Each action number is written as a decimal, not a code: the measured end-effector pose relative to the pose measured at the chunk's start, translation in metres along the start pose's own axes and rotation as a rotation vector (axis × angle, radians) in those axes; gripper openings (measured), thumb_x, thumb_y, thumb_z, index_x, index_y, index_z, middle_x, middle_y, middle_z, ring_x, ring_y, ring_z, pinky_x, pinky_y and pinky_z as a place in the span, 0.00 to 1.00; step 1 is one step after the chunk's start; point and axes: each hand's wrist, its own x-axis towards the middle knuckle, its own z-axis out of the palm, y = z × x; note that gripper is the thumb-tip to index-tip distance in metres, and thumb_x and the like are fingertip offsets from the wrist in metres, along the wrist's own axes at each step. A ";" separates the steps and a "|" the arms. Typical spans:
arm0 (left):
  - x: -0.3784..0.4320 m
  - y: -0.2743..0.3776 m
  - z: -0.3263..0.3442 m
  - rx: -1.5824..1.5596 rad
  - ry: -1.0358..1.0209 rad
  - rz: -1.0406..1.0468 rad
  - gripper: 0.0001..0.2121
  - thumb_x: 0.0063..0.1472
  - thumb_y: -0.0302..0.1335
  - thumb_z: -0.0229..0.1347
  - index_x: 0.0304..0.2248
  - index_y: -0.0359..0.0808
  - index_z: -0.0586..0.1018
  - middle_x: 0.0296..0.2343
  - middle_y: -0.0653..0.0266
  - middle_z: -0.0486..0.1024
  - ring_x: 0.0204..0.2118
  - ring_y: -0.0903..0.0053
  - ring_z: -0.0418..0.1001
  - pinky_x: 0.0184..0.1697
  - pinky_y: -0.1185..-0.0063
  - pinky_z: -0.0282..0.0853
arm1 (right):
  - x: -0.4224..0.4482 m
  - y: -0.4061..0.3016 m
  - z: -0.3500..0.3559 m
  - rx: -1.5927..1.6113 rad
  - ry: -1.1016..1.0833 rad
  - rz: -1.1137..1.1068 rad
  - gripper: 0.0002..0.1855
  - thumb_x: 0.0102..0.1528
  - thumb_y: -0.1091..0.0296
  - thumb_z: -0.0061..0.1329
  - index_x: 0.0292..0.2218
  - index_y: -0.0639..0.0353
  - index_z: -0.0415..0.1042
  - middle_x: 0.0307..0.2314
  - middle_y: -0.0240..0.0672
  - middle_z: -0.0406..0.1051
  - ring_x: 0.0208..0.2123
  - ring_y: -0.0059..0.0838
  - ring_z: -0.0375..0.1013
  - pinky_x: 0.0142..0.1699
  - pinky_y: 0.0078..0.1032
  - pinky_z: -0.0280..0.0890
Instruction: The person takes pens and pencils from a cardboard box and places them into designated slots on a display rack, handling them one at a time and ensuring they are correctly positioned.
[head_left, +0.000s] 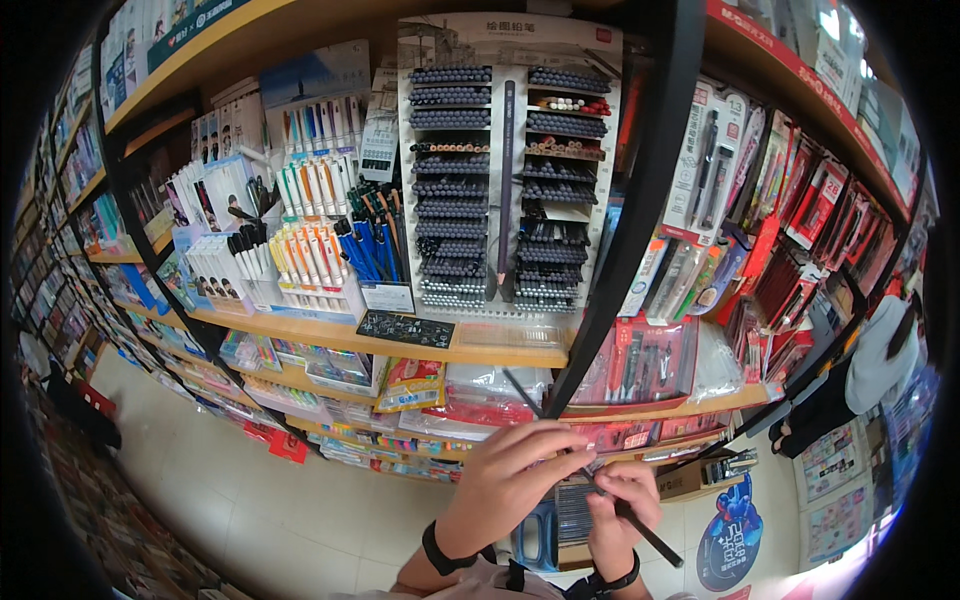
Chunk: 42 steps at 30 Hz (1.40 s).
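Both my hands are in front of the shelf, close together, on a slim dark pencil (651, 529). My right hand (624, 504) grips it, with the thumb and bent fingers around the shaft and the near end sticking out to the lower right. My left hand (517, 472) has its fingers closed over the upper stretch. Past those fingers a thin dark shaft (523, 391) points up towards the shelf; whether it is the same pencil or a second one is hidden. A tall pencil display rack (507, 180) stands ahead, its slots stocked with dark pencils.
Pen holders (311, 247) stand left of the rack on the wooden shelf (517, 352). A black upright post (626, 225) divides the bays; packaged stationery (705, 165) hangs to its right. Below are a blue-handled basket (534, 536) and a cardboard box (682, 480). A person (862, 367) stands at far right.
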 end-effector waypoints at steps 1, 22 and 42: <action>0.011 -0.002 -0.006 0.077 0.042 0.045 0.14 0.41 0.22 0.59 0.32 0.40 0.83 0.32 0.67 0.77 0.36 0.72 0.75 0.37 0.78 0.72 | 0.013 0.000 0.005 -0.007 -0.002 0.001 0.11 0.45 0.75 0.61 0.32 0.61 0.74 0.31 0.39 0.71 0.28 0.25 0.72 0.31 0.18 0.66; 0.117 -0.133 -0.092 0.334 0.313 0.454 0.18 0.39 0.26 0.58 0.34 0.45 0.84 0.28 0.75 0.74 0.29 0.77 0.68 0.27 0.81 0.65 | 0.159 0.050 0.148 -0.161 0.102 -0.850 0.18 0.46 0.71 0.62 0.39 0.50 0.71 0.33 0.36 0.72 0.14 0.21 0.63 0.17 0.18 0.55; 0.127 -0.139 -0.093 0.355 0.314 0.471 0.17 0.40 0.27 0.58 0.36 0.43 0.84 0.30 0.73 0.73 0.29 0.77 0.68 0.28 0.82 0.65 | 0.177 0.060 0.155 -0.152 0.128 -0.969 0.22 0.47 0.73 0.60 0.43 0.53 0.67 0.33 0.38 0.69 0.12 0.20 0.61 0.15 0.17 0.52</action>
